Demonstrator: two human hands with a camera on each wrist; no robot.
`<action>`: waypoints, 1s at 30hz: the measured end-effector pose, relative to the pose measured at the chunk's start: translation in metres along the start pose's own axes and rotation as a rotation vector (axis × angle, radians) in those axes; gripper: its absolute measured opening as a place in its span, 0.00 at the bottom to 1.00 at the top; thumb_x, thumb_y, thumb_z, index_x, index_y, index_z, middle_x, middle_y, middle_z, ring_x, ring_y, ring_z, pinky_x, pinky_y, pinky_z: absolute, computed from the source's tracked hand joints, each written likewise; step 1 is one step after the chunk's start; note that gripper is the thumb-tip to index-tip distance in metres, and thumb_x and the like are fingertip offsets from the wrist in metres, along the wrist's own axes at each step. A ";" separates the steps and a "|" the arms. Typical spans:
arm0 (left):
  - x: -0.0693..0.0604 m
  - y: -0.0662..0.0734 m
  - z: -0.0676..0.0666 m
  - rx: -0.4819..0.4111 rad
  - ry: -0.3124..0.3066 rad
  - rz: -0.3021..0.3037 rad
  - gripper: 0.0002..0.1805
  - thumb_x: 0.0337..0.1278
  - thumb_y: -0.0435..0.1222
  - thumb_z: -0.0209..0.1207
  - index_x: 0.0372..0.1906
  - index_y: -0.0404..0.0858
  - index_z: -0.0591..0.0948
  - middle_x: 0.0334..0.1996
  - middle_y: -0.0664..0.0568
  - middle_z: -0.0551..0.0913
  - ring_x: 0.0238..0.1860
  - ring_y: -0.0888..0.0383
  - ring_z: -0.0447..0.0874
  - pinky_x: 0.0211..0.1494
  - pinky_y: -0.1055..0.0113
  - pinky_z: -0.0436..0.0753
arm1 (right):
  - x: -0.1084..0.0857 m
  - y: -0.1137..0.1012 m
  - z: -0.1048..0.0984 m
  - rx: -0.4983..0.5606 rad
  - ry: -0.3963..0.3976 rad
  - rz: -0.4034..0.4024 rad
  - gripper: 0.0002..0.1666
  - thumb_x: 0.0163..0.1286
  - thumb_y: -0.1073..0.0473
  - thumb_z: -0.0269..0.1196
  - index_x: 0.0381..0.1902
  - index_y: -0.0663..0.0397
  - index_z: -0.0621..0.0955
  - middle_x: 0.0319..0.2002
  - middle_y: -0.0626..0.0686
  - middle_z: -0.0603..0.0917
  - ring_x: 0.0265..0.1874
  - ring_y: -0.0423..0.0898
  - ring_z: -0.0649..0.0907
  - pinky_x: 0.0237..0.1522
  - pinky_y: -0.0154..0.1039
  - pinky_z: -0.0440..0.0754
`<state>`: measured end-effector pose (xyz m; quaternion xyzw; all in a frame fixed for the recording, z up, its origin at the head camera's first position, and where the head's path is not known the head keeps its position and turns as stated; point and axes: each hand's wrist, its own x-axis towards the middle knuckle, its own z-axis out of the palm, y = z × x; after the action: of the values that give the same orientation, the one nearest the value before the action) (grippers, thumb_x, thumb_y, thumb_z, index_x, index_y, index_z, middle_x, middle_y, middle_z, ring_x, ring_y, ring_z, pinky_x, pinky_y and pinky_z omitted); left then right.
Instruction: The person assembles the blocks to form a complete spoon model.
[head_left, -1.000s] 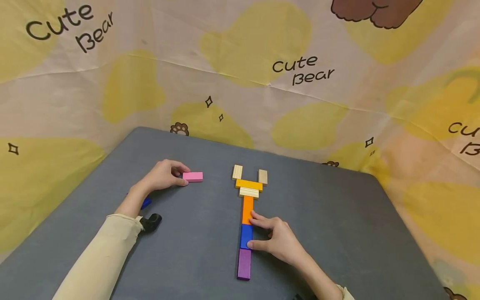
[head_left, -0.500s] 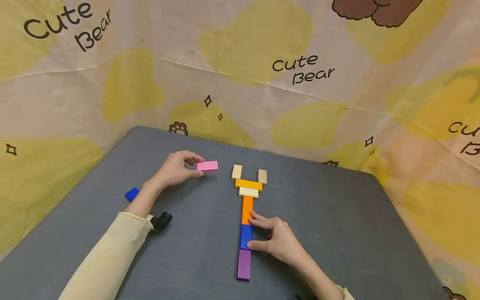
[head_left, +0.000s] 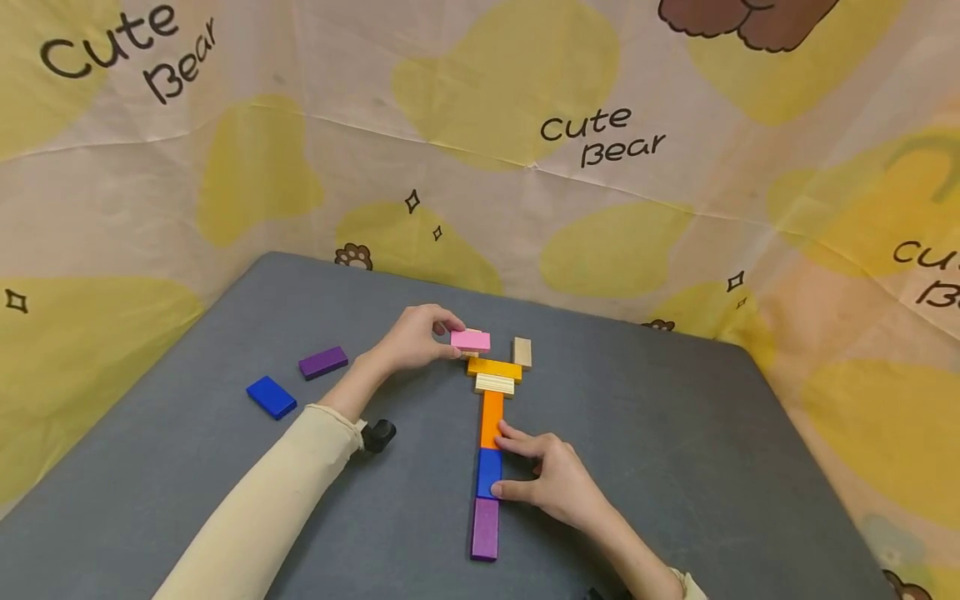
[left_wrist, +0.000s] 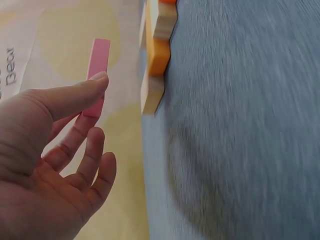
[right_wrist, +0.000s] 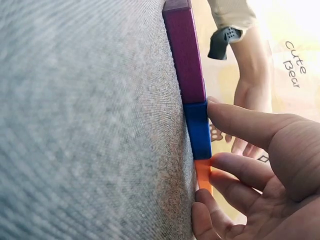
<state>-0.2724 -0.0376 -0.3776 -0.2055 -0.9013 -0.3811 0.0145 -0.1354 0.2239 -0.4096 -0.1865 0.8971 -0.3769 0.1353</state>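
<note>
Between thumb and fingers my left hand (head_left: 416, 340) pinches a pink wooden block (head_left: 471, 340), held above the table over the far left pale block (head_left: 471, 355), which it mostly covers. My right hand (head_left: 558, 483) rests at a lengthwise row, thumb on the blue block (head_left: 489, 468) and fingertips touching the orange block (head_left: 492, 408). A purple block (head_left: 485, 529) ends this row at the near side. Beyond the orange block lie a crosswise pale block (head_left: 495, 383) and a yellow-orange block (head_left: 495, 368). Another pale block (head_left: 522, 352) points away at the far right.
A loose purple block (head_left: 323, 363) and a loose blue block (head_left: 272, 397) lie to the left on the grey table (head_left: 675, 450). A printed cloth (head_left: 480, 125) hangs behind the table's far edge.
My left hand has carried the pink block rightward from the left side to above the far left pale block, uncovering the loose purple and blue blocks. My right hand stays in place.
</note>
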 end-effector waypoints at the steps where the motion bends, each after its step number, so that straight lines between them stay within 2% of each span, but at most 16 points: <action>1: 0.002 0.002 0.004 0.001 -0.008 0.000 0.18 0.51 0.35 0.73 0.50 0.39 0.86 0.46 0.50 0.82 0.46 0.50 0.76 0.50 0.58 0.77 | 0.000 0.000 0.000 0.000 0.000 -0.001 0.39 0.54 0.44 0.76 0.64 0.44 0.78 0.65 0.38 0.72 0.66 0.48 0.70 0.46 0.41 0.76; 7: 0.012 0.011 0.018 0.016 -0.045 0.017 0.17 0.51 0.34 0.72 0.49 0.38 0.86 0.44 0.48 0.82 0.41 0.51 0.75 0.44 0.60 0.76 | 0.001 0.001 0.000 0.003 0.002 -0.008 0.39 0.54 0.43 0.76 0.64 0.45 0.78 0.65 0.38 0.72 0.65 0.48 0.70 0.47 0.42 0.77; 12: 0.019 0.015 0.026 0.042 -0.064 -0.019 0.17 0.52 0.33 0.71 0.49 0.37 0.86 0.40 0.45 0.82 0.35 0.53 0.74 0.38 0.62 0.76 | 0.003 0.000 0.000 0.009 0.003 -0.014 0.39 0.54 0.44 0.76 0.64 0.44 0.79 0.65 0.37 0.73 0.65 0.47 0.71 0.45 0.40 0.77; 19: 0.030 0.014 0.038 0.065 -0.044 -0.094 0.17 0.53 0.33 0.71 0.50 0.38 0.86 0.44 0.48 0.83 0.41 0.52 0.76 0.48 0.60 0.79 | 0.004 0.000 0.000 0.011 -0.005 0.006 0.39 0.54 0.44 0.76 0.64 0.43 0.78 0.65 0.37 0.72 0.63 0.48 0.72 0.43 0.41 0.76; 23: 0.034 0.014 0.043 0.073 -0.051 -0.127 0.17 0.54 0.33 0.70 0.51 0.38 0.85 0.45 0.48 0.83 0.42 0.52 0.76 0.50 0.58 0.78 | 0.004 0.000 0.000 0.009 -0.008 0.012 0.39 0.54 0.44 0.76 0.64 0.43 0.78 0.65 0.37 0.72 0.64 0.48 0.71 0.45 0.41 0.76; 30: 0.035 0.015 0.046 0.093 -0.068 -0.124 0.19 0.54 0.33 0.69 0.53 0.37 0.85 0.48 0.46 0.83 0.44 0.51 0.76 0.54 0.57 0.77 | 0.002 0.000 0.000 0.012 0.000 0.001 0.39 0.54 0.46 0.76 0.64 0.43 0.78 0.65 0.37 0.72 0.62 0.47 0.72 0.45 0.41 0.76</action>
<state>-0.2930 0.0162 -0.3940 -0.1614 -0.9290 -0.3316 -0.0302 -0.1375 0.2233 -0.4100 -0.1853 0.8949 -0.3824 0.1364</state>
